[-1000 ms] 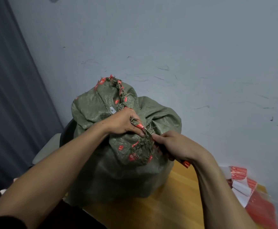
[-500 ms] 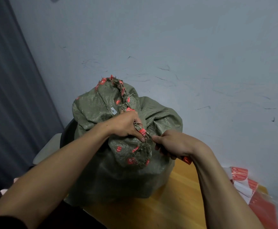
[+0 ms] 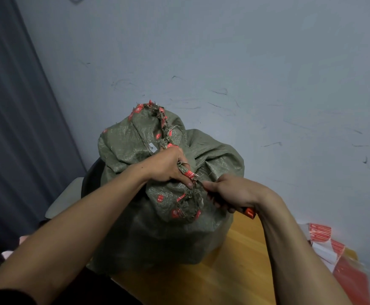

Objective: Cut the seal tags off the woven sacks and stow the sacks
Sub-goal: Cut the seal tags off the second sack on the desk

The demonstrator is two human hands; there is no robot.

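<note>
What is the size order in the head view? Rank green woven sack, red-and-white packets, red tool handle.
1. green woven sack, far largest.
2. red-and-white packets, blurred at the edge.
3. red tool handle, mostly hidden in right hand.

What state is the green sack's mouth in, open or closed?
Closed. The sack has its frayed mouth bunched together; the left hand grips the gathered edge, the right hand holds a red-handled tool beside it.

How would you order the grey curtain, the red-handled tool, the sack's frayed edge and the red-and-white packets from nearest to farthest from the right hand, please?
1. red-handled tool, held in the grip of the right hand.
2. frayed edge, just left of its fingertips.
3. red-and-white packets, lower right.
4. grey curtain, far left.
</note>
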